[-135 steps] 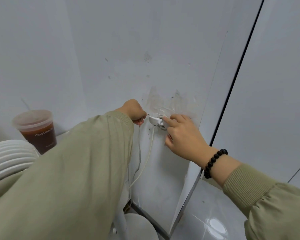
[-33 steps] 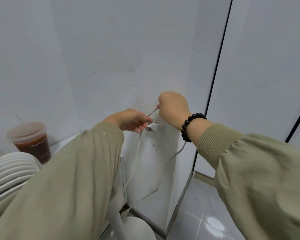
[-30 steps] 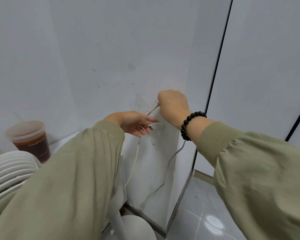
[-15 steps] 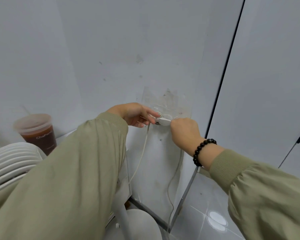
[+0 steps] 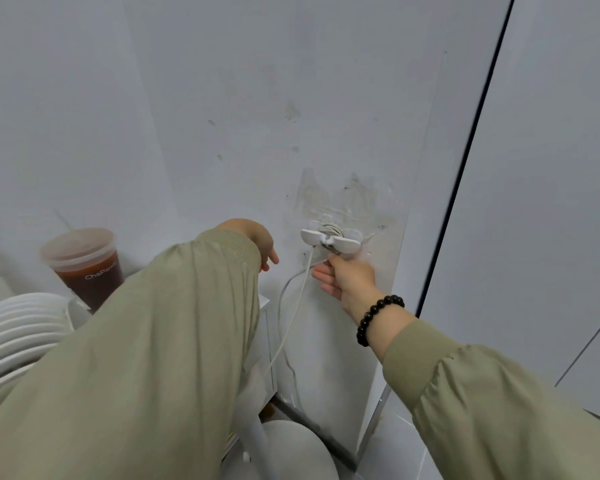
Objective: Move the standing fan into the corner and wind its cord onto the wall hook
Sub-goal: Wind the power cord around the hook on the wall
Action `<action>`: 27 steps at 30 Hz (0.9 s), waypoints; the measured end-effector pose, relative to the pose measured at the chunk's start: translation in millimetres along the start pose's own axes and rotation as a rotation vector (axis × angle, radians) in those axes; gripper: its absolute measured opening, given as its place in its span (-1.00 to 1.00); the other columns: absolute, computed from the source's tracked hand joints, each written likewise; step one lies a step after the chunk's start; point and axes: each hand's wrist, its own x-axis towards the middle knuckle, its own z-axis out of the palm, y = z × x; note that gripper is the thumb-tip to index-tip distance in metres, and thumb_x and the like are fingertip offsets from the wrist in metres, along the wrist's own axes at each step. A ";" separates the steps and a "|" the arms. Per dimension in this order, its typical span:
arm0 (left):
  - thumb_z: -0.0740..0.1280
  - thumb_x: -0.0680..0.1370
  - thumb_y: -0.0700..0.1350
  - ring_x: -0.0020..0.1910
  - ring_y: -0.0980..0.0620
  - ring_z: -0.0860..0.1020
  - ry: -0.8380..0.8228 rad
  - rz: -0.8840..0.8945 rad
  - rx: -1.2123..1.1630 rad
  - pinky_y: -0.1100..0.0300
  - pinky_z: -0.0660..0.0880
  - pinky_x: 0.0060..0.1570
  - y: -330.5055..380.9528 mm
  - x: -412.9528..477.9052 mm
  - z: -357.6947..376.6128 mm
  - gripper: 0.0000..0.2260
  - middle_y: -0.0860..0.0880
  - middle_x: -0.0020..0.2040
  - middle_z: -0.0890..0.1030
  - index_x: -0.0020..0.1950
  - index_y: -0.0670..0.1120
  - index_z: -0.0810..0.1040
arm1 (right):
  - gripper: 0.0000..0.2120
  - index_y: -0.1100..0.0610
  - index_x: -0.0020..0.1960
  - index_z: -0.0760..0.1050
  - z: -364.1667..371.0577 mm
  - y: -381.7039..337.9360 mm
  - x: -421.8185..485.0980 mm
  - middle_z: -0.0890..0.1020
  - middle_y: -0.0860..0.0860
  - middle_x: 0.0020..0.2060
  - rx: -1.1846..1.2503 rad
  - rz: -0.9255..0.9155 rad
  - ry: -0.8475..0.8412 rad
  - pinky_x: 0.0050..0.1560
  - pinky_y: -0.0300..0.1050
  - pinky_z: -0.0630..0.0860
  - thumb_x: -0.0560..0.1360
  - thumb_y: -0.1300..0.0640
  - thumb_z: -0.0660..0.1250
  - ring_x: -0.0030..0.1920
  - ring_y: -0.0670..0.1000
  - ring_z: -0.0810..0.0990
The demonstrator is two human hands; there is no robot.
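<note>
A white wall hook (image 5: pixel 329 240) is stuck on the grey wall, with several turns of white cord wound behind its wings. My right hand (image 5: pixel 349 278) is just below the hook and pinches the cord (image 5: pixel 293 310), which loops down the wall toward the fan. My left hand (image 5: pixel 257 242) hovers left of the hook, fingers relaxed, touching nothing. The white fan stands in the corner below me: its grille (image 5: pixel 13 327) is at the left edge, its pole (image 5: pixel 258 441) and round base (image 5: pixel 297 448) at the bottom.
A plastic cup of dark tea (image 5: pixel 84 265) stands on a white cabinet top by the left wall. A black seam (image 5: pixel 465 161) runs down the right wall panels. Glossy floor tiles (image 5: pixel 392 452) show at the bottom right.
My right hand has dropped from beside the hook to just under it, carrying the cord down. My left hand has let go of the hook and drawn back to the left.
</note>
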 end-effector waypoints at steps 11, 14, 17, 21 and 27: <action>-0.08 0.62 -0.37 0.47 -0.04 0.25 -0.214 0.088 0.290 0.16 0.33 0.15 8.8 -8.7 12.0 -0.47 -0.12 0.51 0.22 0.53 0.04 0.11 | -0.77 0.17 -0.12 0.43 -3.3 -4.5 0.6 0.57 0.15 0.19 0.303 0.232 -0.295 0.22 -0.05 0.42 0.62 0.08 0.14 0.30 0.11 0.50; 0.00 0.62 -0.34 0.43 -0.03 0.31 -0.215 0.096 0.303 0.18 0.36 0.09 10.5 -9.5 12.5 -0.54 -0.08 0.48 0.28 0.47 0.01 0.26 | -0.74 0.18 -0.13 0.45 -4.8 -8.5 -0.1 0.55 0.16 0.22 0.270 0.232 -0.324 0.28 -0.04 0.39 0.63 0.08 0.11 0.31 0.11 0.49; 0.14 0.61 -0.28 0.24 0.00 0.46 -0.118 0.113 0.240 0.22 0.44 -0.12 6.0 -7.1 8.8 -0.71 -0.09 0.34 0.46 0.30 -0.14 0.46 | -0.73 0.18 -0.11 0.45 -7.3 -11.6 0.6 0.51 0.16 0.28 0.234 0.221 -0.343 0.27 -0.05 0.38 0.64 0.09 0.09 0.33 0.10 0.47; 0.21 0.57 -0.27 -0.14 -0.10 0.57 -0.013 0.118 0.024 0.16 0.50 -0.18 -2.6 5.5 6.3 -0.92 -0.16 -0.14 0.65 -0.07 -0.19 0.48 | -0.77 0.19 -0.07 0.45 -12.2 -13.2 3.2 0.55 0.13 0.20 0.215 0.213 -0.359 0.20 -0.06 0.39 0.64 0.13 0.09 0.26 0.07 0.51; 0.17 0.56 -0.30 -0.33 -0.12 0.56 0.235 0.249 -0.136 -0.02 0.58 -0.04 4.5 7.1 5.9 -0.85 -0.18 -0.31 0.59 -0.03 -0.29 0.53 | -0.79 0.25 -0.24 0.55 -25.5 -18.5 -13.1 0.68 0.11 -0.26 -0.744 -0.222 -0.191 -0.22 -0.14 0.56 0.48 0.19 0.23 -0.31 0.04 0.66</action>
